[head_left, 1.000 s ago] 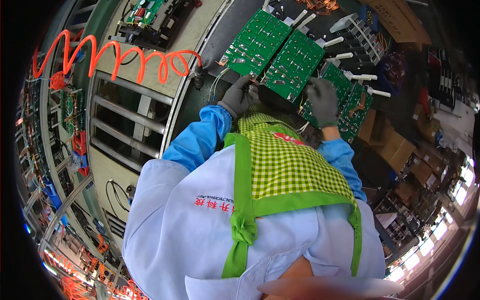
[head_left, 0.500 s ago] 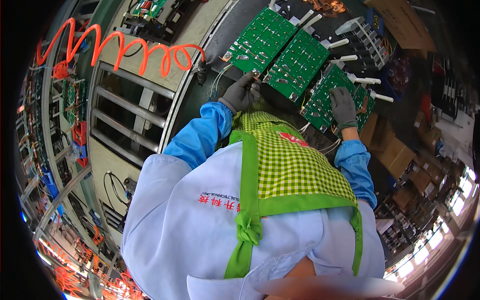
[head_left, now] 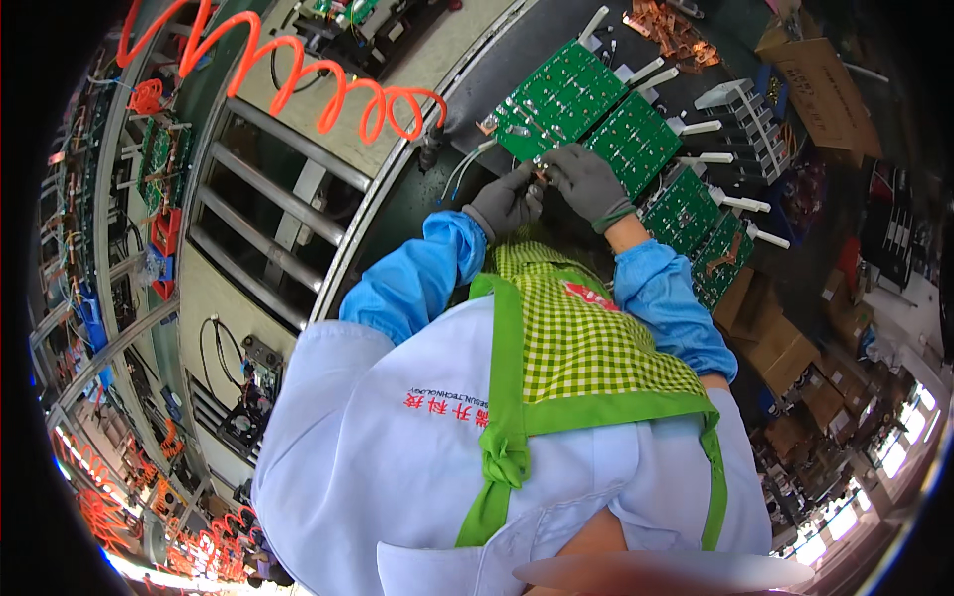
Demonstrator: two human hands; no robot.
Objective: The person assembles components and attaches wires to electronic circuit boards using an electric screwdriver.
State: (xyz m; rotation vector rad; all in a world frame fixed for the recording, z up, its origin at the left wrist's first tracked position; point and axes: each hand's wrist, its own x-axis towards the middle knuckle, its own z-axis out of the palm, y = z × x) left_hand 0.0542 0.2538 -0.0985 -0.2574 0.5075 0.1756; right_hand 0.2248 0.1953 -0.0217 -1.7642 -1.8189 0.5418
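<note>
My left hand [head_left: 503, 203], in a grey glove, is closed in a pinch on a small copper-and-silver metal piece [head_left: 540, 170]. The fingertips of my right hand [head_left: 590, 185], also gloved in grey, meet the piece from the other side and are closed about it. The piece's exact kind is too small to tell. Both hands are at the near edge of a large green circuit board [head_left: 566, 91]. A second green circuit board [head_left: 638, 142] lies partly behind my right hand. Further right are a third board [head_left: 682, 211] and another with a copper strip [head_left: 722, 260].
White posts [head_left: 714, 158] stick out from the boards' far side. Copper parts [head_left: 676, 32] are heaped at the back, near finned grey heatsinks [head_left: 740, 124]. Cardboard boxes [head_left: 820, 94] stand at right. An orange coiled hose [head_left: 343, 99] hangs over metal rollers [head_left: 268, 214] on the left.
My right hand has left the right-hand boards and come over to my left hand, closing at the small metal piece. The whole view has shifted slightly.
</note>
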